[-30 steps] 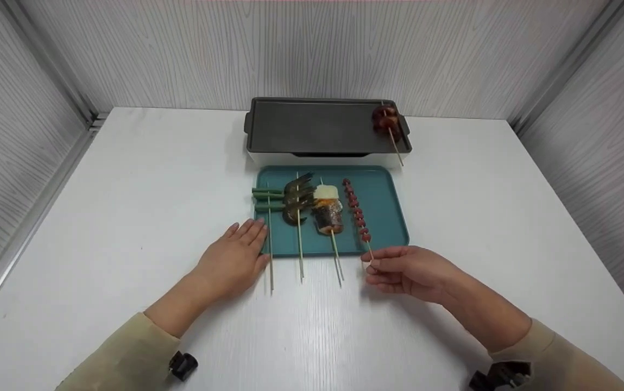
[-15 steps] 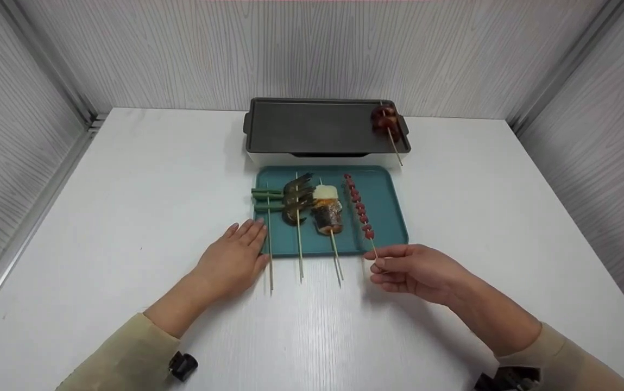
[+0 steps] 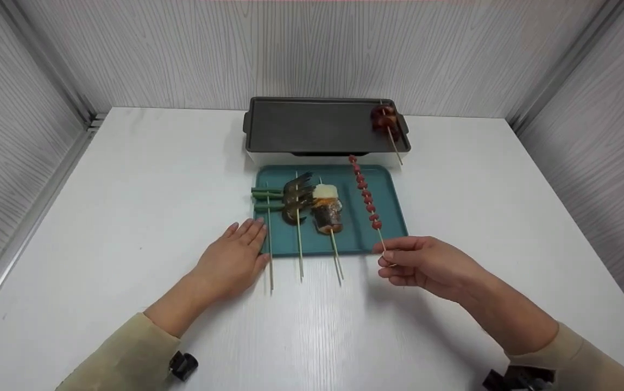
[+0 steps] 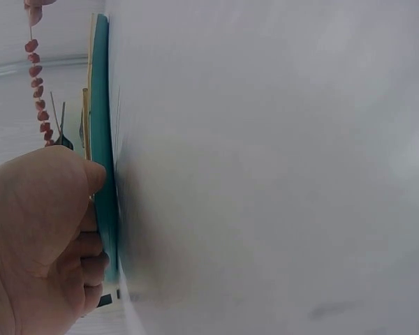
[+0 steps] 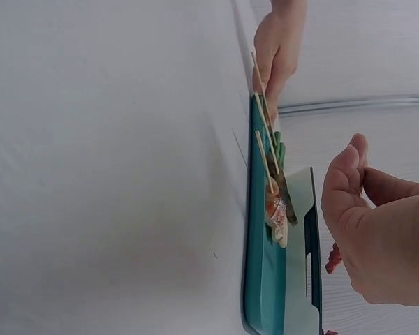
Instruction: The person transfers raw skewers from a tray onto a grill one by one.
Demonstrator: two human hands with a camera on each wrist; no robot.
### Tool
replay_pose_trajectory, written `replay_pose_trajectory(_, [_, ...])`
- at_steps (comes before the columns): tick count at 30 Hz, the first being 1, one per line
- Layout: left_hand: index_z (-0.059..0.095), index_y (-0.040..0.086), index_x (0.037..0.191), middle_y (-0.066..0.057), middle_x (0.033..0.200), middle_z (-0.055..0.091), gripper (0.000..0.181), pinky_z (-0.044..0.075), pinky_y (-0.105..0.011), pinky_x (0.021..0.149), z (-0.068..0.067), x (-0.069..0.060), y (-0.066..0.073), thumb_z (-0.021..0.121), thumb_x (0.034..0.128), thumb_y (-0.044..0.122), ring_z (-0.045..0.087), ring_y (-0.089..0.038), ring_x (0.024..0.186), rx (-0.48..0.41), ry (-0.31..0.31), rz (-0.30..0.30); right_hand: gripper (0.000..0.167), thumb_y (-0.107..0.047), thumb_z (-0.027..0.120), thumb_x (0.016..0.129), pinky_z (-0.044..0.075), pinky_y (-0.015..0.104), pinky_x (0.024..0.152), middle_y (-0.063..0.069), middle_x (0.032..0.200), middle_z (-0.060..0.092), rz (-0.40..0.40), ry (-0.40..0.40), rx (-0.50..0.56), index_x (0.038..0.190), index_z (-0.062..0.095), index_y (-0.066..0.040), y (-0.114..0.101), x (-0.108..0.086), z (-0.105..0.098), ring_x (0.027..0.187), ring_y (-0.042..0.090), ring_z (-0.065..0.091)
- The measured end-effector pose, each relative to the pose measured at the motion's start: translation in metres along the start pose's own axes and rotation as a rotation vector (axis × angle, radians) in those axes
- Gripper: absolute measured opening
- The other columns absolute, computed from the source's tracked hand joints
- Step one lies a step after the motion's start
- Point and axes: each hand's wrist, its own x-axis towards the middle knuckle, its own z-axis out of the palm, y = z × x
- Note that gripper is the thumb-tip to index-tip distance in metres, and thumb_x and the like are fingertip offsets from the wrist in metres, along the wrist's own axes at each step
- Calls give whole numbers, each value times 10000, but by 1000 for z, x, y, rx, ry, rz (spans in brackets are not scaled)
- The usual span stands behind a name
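Head view: on a pale wood-grain table (image 3: pixel 154 163), a smooth teal tray (image 3: pixel 393 217) lies before a flat dark grill (image 3: pixel 312 125) bearing a glossy brown-red skewer (image 3: pixel 385 120) at its right end. Three skewers lie on the tray between the hands: green stalks (image 3: pixel 276 207), curled dark shrimp (image 3: pixel 291 202) and a thick fish piece (image 3: pixel 328 217) below a white block. The left hand (image 3: pixel 234 259) rests on the tray's left edge, fingers straight. The right hand (image 3: pixel 431 266) pinches the stick of the red-bead skewer (image 3: pixel 367 200), lifted above the tray's right part.

Left wrist view: the beads hang apart from the tray, seen edge-on; the left hand hides the string's far end, and the right hand is cut off.

Right wrist view: the right hand covers most of the beads; a red scrap at the bottom edge is unclear.
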Motion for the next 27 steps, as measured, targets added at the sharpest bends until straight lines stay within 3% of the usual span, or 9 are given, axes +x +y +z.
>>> replay_pose_trajectory(13, [327, -115, 1603, -269, 1689, 288, 640, 198, -568, 1284, 0, 2, 0, 421, 1151, 328, 244, -420, 1583, 1, -19, -7, 478, -114, 643, 1074, 598, 286, 924, 52, 1036, 745, -61, 47, -41, 1492, 528, 86, -30, 3, -2, 946, 146, 760])
replay_pose_trajectory(27, [341, -113, 1599, -265, 1686, 299, 645, 205, -559, 1284, -1, 1, -1, 428, 1148, 341, 254, -411, 1582, 4, -14, -2, 444, -126, 584, 1106, 592, 254, 896, 32, 1047, 738, -110, 127, -93, 1515, 527, 38, -69, 29, -2, 943, 118, 748])
